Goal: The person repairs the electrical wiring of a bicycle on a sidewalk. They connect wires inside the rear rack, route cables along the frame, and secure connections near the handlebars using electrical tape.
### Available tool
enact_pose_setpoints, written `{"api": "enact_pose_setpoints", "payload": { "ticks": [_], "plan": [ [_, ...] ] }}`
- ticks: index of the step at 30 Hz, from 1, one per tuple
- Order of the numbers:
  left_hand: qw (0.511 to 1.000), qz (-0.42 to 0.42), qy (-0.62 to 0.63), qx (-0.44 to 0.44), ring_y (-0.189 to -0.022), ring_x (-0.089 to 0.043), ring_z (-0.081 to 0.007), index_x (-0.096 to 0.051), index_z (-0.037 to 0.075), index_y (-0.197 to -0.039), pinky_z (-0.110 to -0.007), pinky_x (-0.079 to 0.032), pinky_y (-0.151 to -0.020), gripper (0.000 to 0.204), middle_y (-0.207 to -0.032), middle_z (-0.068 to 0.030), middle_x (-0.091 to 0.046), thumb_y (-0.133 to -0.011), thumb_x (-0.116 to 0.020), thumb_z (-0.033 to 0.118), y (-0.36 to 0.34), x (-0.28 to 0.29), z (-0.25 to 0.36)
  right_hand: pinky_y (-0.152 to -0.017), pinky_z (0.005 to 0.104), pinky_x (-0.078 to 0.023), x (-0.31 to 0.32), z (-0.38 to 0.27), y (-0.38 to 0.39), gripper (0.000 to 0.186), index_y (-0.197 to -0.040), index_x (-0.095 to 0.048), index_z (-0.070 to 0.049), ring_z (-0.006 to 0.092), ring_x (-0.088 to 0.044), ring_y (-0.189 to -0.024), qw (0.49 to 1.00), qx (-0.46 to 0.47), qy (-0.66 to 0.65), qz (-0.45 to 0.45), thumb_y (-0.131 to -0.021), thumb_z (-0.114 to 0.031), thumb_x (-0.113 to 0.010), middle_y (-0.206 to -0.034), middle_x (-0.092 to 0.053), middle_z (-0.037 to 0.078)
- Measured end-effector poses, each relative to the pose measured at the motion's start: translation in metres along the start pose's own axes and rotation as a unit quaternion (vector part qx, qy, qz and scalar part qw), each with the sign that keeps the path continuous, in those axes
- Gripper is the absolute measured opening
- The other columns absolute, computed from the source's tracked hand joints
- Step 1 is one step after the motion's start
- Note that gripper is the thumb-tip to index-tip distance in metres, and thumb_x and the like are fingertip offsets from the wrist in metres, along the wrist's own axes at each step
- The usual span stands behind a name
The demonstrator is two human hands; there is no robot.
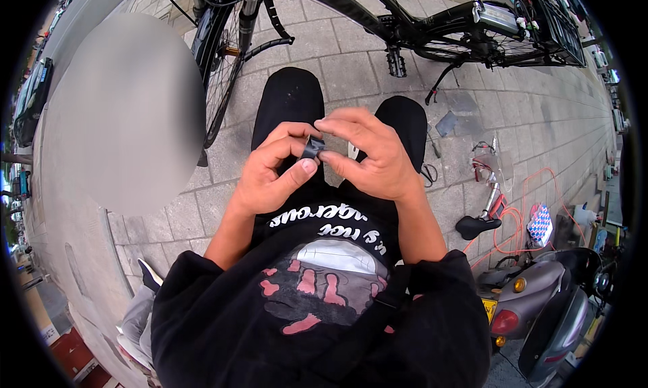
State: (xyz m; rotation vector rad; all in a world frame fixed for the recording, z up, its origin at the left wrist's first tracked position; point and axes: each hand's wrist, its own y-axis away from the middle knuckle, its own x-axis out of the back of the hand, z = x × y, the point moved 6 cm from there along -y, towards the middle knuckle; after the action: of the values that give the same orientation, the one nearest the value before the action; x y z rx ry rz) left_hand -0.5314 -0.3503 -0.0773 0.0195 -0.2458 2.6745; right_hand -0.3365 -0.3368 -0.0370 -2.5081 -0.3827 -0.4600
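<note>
Over my lap, my left hand (pixel 273 168) pinches a small black part (pixel 312 147) between thumb and fingers. The part looks short and rounded, with a glossy dark face; its exact kind is too small to tell. My right hand (pixel 374 155) comes in from the other side with thumb and forefinger apart. Its thumb tip lies at the part's right edge, and the forefinger reaches above it. Between my knees, behind the right hand, a small white thing (pixel 352 151) is partly hidden.
A black bicycle (pixel 398 30) stands ahead across the paving. To the right lie a bicycle saddle (pixel 478 226), an orange hose or cord (pixel 516 216) and a patterned packet (pixel 540 224). A parked scooter (pixel 533 307) is at the lower right. A blurred patch covers the left.
</note>
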Motion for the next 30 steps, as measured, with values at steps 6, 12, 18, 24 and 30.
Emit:
{"api": "enact_pose_setpoints", "payload": {
  "ticks": [6,12,18,24,30],
  "plan": [
    [1.0,0.009,0.026,-0.002,-0.098,-0.056,-0.0149,-0.068,-0.001,-0.099,-0.03,-0.047,-0.084,0.016,-0.125,-0.0143,-0.062,-0.098,-0.076,0.012,0.001,0.018,-0.016,-0.073,0.0324,-0.057,-0.018,0.009,-0.023,0.018,-0.107,-0.078,-0.002,0.0225,-0.074,-0.085,0.999,0.025,0.001,-0.036,-0.09,-0.004,-0.082,-0.096,-0.075,0.009],
    [0.999,0.018,-0.003,-0.036,-0.092,-0.053,-0.0161,-0.064,-0.002,-0.093,-0.03,-0.045,-0.08,0.019,-0.116,-0.0129,-0.061,-0.097,-0.076,0.013,-0.002,0.039,-0.021,-0.068,0.0305,-0.056,-0.045,0.025,-0.038,0.009,-0.103,-0.077,0.0,0.0171,-0.071,-0.077,0.988,-0.124,-0.09,-0.033,-0.096,-0.005,-0.075,-0.09,-0.073,0.009],
    [0.996,0.074,0.045,-0.017,-0.094,-0.063,-0.021,-0.064,-0.006,-0.081,-0.033,-0.052,-0.083,0.036,-0.119,-0.0199,-0.063,-0.105,-0.064,0.02,0.008,0.056,-0.02,-0.066,0.0269,-0.053,-0.076,0.034,-0.042,0.008,-0.099,-0.074,0.0,0.0098,-0.068,-0.078,0.951,-0.221,-0.215,-0.004,-0.101,-0.007,-0.072,-0.091,-0.068,0.005],
    [0.975,0.153,-0.158,-0.003,-0.091,-0.066,-0.0198,-0.063,-0.007,-0.079,-0.032,-0.052,-0.078,0.025,-0.113,-0.0189,-0.071,-0.098,-0.073,0.007,0.012,0.069,-0.005,-0.067,0.0261,-0.052,-0.084,0.046,-0.029,0.006,-0.104,-0.073,-0.001,0.0078,-0.063,-0.079,0.952,-0.229,-0.175,0.106,-0.102,-0.007,-0.071,-0.092,-0.067,0.004],
    [0.94,0.164,-0.297,-0.041,-0.082,-0.066,-0.0209,-0.064,-0.005,-0.081,-0.032,-0.052,-0.074,0.022,-0.109,-0.0159,-0.073,-0.092,-0.08,0.006,-0.002,0.073,0.024,-0.07,0.0219,-0.051,-0.067,0.068,-0.021,0.016,-0.11,-0.073,0.002,0.0061,-0.063,-0.077,0.901,-0.239,-0.286,0.222,-0.108,-0.012,-0.067,-0.086,-0.069,0.0]
  ]
}}
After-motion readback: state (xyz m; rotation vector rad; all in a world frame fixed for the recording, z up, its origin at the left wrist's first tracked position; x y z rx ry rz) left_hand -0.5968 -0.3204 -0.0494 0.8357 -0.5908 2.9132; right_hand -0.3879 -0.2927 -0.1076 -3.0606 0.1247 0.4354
